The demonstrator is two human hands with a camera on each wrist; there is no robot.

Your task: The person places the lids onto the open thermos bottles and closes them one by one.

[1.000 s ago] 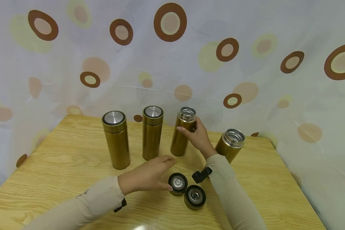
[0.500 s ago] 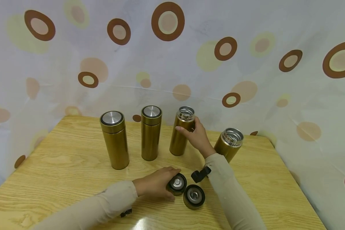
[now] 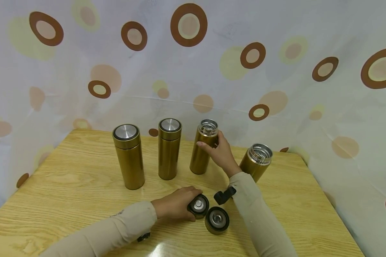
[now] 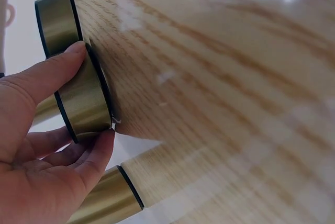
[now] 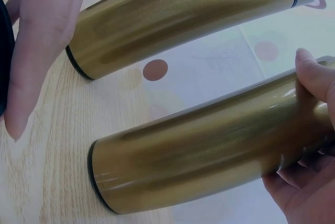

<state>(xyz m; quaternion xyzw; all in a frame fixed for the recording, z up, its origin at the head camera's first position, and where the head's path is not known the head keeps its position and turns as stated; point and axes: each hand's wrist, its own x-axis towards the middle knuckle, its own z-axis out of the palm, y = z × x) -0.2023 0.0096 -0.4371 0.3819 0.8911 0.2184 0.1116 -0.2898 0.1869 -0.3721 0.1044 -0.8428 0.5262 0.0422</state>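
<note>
My left hand grips a gold bottle lid between thumb and fingers; the lid lies underside up on the table, its steel inner face showing in the head view. Right beside it is a second upturned lid. My right hand holds an uncapped gold thermos bottle round its upper body, thumb on the near side. The bottle stands upright, its steel mouth uncovered. Another uncapped thermos stands to the right, partly hidden behind my right wrist.
Two capped gold thermoses, one at the far left and one nearer the middle, stand upright on the wooden table. A patterned cloth hangs behind the table.
My left hand has moved right and down onto the nearer-left lid, and its fingers have closed round it. The right hand and its bottle have stayed in place.
</note>
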